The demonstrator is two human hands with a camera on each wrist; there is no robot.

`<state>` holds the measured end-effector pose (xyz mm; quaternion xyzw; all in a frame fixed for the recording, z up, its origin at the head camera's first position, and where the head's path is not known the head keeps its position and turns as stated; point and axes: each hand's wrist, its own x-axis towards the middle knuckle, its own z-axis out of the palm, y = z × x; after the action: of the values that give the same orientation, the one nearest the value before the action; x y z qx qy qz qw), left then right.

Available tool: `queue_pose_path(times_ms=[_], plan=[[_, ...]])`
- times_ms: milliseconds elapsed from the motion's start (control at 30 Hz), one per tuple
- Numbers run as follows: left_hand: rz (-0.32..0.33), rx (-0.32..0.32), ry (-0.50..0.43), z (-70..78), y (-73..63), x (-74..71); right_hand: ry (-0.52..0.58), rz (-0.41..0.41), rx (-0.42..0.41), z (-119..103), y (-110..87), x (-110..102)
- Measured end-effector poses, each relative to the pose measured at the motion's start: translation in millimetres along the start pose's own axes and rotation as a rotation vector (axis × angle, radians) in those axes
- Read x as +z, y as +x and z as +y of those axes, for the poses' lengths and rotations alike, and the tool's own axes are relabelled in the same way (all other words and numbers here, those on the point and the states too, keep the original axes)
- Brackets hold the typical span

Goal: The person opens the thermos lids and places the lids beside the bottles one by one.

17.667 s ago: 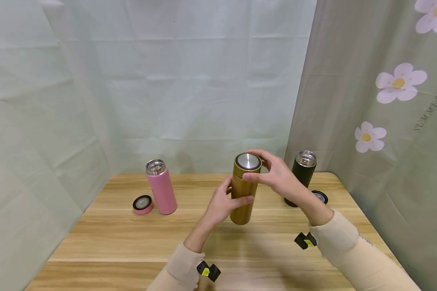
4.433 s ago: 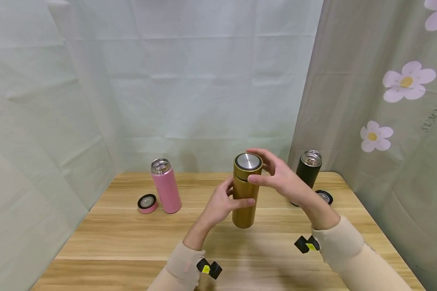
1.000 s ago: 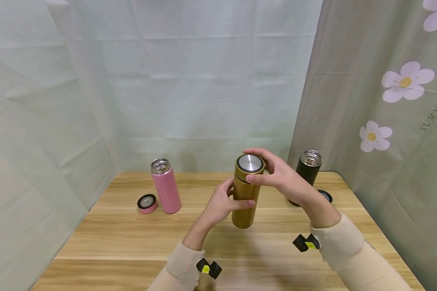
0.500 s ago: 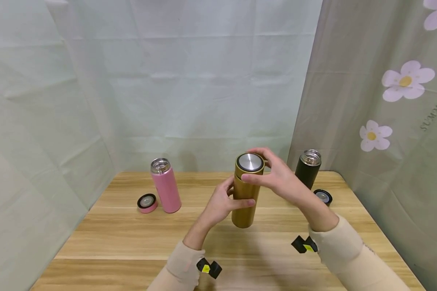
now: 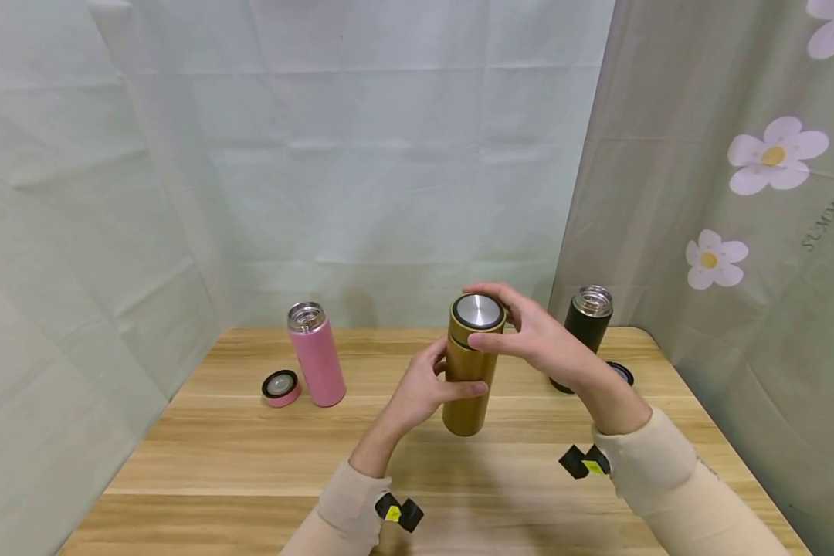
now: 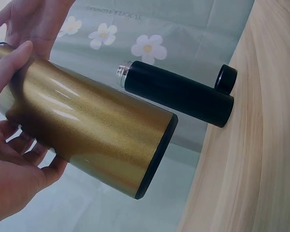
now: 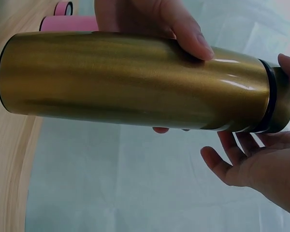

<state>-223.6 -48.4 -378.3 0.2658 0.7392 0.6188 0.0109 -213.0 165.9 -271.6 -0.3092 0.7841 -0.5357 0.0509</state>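
A gold thermos flask is upright in front of me, leaning slightly, its dark base raised off the table in the left wrist view. My left hand grips the flask's body, thumb across the front and fingers round the far side. At the top, my right hand holds the flask's lid, which has a silver disc in a black ring. The right thumb presses on the front of the lid's lower edge, with the other fingers behind. In the right wrist view a dark band separates lid and body.
On the left of the wooden table stands an uncapped pink flask, its pink lid upturned beside it. An uncapped black flask and its black lid stand at the right, partly behind my right arm. Pale curtains hang behind.
My right thumb has shifted rightward along the lid within the last half second, and the right wrist has turned slightly. The left hand keeps its grip on the flask's body.
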Motion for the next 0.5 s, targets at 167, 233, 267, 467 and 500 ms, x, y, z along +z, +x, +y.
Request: queue_pose_path(times_ms=[167, 233, 267, 467, 500], plan=[[0.009, -0.007, 0.002, -1.1, -0.1, 0.4, -0.062, 0.049, 0.009, 2, 0.6, 4], [0.012, -0.010, 0.004, -1.1, 0.0, 0.5, -0.137, 0.104, 0.021, 0, 0.9, 8], [0.013, -0.012, 0.006, -1.0, 0.1, 0.5, -0.175, 0.130, 0.029, -1, 0.9, 10], [0.008, -0.006, 0.005, -0.7, -0.2, 0.2, -0.230, 0.168, 0.045, -7, 1.5, 13], [0.007, -0.004, 0.003, -0.5, -0.4, 0.2, -0.218, 0.156, 0.043, -7, 1.3, 12]])
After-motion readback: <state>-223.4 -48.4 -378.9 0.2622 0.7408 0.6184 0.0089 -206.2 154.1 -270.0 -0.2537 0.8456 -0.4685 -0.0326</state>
